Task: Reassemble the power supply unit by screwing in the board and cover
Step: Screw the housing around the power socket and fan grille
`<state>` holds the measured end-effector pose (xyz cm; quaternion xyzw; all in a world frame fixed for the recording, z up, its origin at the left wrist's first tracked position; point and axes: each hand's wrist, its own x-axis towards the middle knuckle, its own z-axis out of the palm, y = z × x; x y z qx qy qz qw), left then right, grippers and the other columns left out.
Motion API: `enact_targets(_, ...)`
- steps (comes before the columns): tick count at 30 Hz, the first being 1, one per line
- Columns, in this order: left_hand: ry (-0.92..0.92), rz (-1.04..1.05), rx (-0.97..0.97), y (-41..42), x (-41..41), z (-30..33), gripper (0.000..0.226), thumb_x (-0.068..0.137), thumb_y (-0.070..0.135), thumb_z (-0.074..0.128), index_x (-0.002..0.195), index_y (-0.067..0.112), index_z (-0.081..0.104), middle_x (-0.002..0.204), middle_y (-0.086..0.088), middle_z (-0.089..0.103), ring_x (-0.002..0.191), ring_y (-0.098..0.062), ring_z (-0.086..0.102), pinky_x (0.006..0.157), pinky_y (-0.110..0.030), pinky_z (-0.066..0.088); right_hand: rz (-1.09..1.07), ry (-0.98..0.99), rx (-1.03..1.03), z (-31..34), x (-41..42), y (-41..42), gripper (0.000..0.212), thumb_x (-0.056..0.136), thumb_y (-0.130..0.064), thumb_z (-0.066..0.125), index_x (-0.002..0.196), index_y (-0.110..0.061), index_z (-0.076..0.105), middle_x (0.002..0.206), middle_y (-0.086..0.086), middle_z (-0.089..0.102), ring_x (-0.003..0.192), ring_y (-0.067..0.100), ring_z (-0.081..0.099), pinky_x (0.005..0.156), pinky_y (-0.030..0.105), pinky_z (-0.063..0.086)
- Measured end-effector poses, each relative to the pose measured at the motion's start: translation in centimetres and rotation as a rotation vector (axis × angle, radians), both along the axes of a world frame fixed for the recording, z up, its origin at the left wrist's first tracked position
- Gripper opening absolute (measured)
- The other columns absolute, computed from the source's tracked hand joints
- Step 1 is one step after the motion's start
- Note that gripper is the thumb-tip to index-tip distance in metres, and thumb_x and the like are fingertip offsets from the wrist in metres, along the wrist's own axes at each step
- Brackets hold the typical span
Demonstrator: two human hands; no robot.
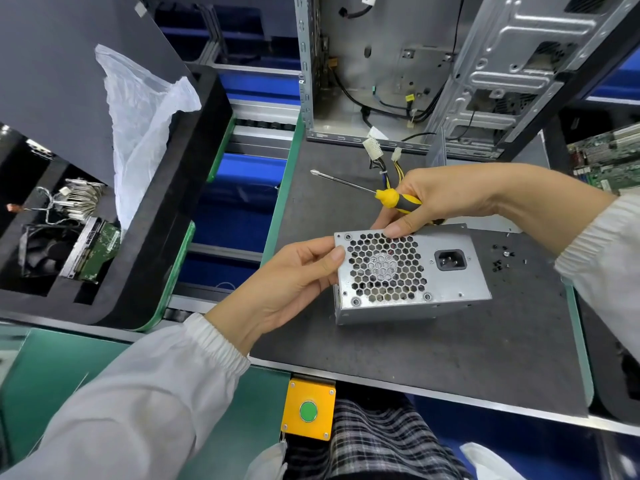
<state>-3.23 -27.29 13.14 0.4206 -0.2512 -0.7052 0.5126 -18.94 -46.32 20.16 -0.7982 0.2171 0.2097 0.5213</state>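
Bench: dark grey mat (398, 348) with green edging, on an assembly line; an open computer case (398, 64) stands at the far edge and a yellow button box (308, 410) hangs off the near edge.
Power supply unit: metal box (408, 271), stood on the bench near its middle with the honeycomb fan grille and mains socket turned up toward the person (probably so the case seams and screw holes can be checked).
Left hand (294, 275): pinches the unit's left corner, thumb on the grille face and fingers behind, steadying it.
Right hand (446, 199): curls round the handle of a yellow and black screwdriver (394, 199) while its thumb presses the unit's top edge; the shaft points away to the left, clear of the work.
Cables: the unit's connector leads (377, 157) trail behind it toward the case.
Screws: small dark screws (502, 254) lie loose just right of the unit, within easy reach of the right hand.
Stage: my guess is the unit is being positioned before a screw is driven; which screws are already in, I cannot tell.
Room: open mat lies in front of the unit and to its right; the bench's left edge sits close to the left hand, so turning the box is safer rightward.
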Motion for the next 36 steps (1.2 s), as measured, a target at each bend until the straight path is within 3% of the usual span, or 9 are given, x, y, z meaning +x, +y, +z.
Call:
enact_targets(3, 0.008, -0.013, -0.001, 0.0, -0.1, 0.0, 0.039, 0.094, 0.017, 0.052, 0.129, 0.001, 0.058, 0.131, -0.016, 0.062, 0.122, -0.026, 0.058, 0.102, -0.032, 0.048, -0.003, 0.011, -0.004, 0.1, 0.1, 0.0, 0.033, 0.079, -0.032, 0.069, 0.107, -0.015, 0.073, 0.104, 0.0, 0.072, 0.102, 0.024, 0.062, 0.101, 0.044, 0.043)
enact_targets(9, 0.036, -0.01, 0.001, 0.0, -0.1, 0.2, 0.038, 0.094, 0.016, 0.052, 0.128, 0.001, 0.059, 0.131, -0.017, 0.062, 0.121, -0.026, 0.058, 0.1, -0.03, 0.049, -0.013, 0.021, 0.003, 0.1, 0.0, 0.0, 0.031, 0.079, -0.029, 0.069, 0.106, -0.014, 0.073, 0.101, -0.003, 0.073, 0.096, 0.014, 0.065, 0.099, 0.039, 0.045)
enact_targets(16, 0.02, 0.002, 0.004, -0.1, 0.0, 0.3, 0.041, 0.092, 0.015, 0.054, 0.13, 0.0, 0.057, 0.13, -0.016, 0.063, 0.12, -0.025, 0.059, 0.099, -0.03, 0.05, -0.026, 0.002, 0.003, 0.0, 0.0, 0.1, 0.031, 0.08, -0.027, 0.069, 0.107, -0.012, 0.072, 0.104, 0.001, 0.072, 0.103, 0.023, 0.062, 0.101, 0.041, 0.044)
enact_targets(25, 0.045, 0.002, 0.015, -0.1, -0.1, 0.4, 0.038, 0.093, 0.014, 0.053, 0.129, 0.002, 0.058, 0.13, -0.015, 0.063, 0.12, -0.024, 0.059, 0.097, -0.029, 0.05, -0.011, 0.004, 0.029, -0.3, 0.0, -0.3, 0.03, 0.081, -0.024, 0.069, 0.108, -0.01, 0.072, 0.103, 0.001, 0.073, 0.102, 0.023, 0.064, 0.099, 0.038, 0.046)
enact_targets(29, 0.049, 0.0, -0.005, -0.2, -0.1, 0.5, 0.035, 0.095, 0.012, 0.052, 0.128, 0.001, 0.06, 0.131, -0.016, 0.062, 0.124, -0.027, 0.058, 0.099, -0.029, 0.049, -0.039, 0.017, 0.01, 0.1, -0.4, -0.3, 0.033, 0.079, -0.033, 0.068, 0.107, -0.016, 0.073, 0.103, 0.001, 0.072, 0.098, 0.018, 0.065, 0.095, 0.033, 0.048)
enact_targets(32, 0.046, -0.002, 0.0, -0.2, -0.1, 0.6, 0.034, 0.095, 0.011, 0.052, 0.127, 0.001, 0.061, 0.131, -0.018, 0.062, 0.124, -0.028, 0.058, 0.1, -0.03, 0.049, -0.231, -0.044, -0.092, 0.5, -2.3, -1.3, 0.024, 0.083, -0.034, 0.065, 0.1, -0.019, 0.074, 0.092, -0.001, 0.074, 0.086, 0.006, 0.068, 0.077, 0.021, 0.054)
enact_targets(34, 0.036, -0.008, 0.0, -0.2, -0.2, 0.7, 0.034, 0.095, 0.01, 0.051, 0.126, 0.001, 0.063, 0.131, -0.018, 0.062, 0.124, -0.028, 0.058, 0.1, -0.031, 0.05, -0.427, -0.122, -0.339, 0.2, -5.2, -2.3, 0.018, 0.086, -0.032, 0.065, 0.092, -0.017, 0.074, 0.078, -0.004, 0.073, 0.068, 0.004, 0.067, 0.064, 0.016, 0.052)
enact_targets(36, 0.024, -0.015, -0.011, -0.2, -0.2, 0.8, 0.033, 0.095, 0.01, 0.051, 0.124, 0.002, 0.065, 0.131, -0.018, 0.062, 0.124, -0.028, 0.058, 0.099, -0.03, 0.05, -0.614, -0.163, -0.568, -1.2, -9.0, -2.7, 0.017, 0.089, -0.029, 0.063, 0.089, -0.015, 0.073, 0.072, -0.006, 0.07, 0.057, 0.009, 0.06, 0.056, 0.019, 0.047)
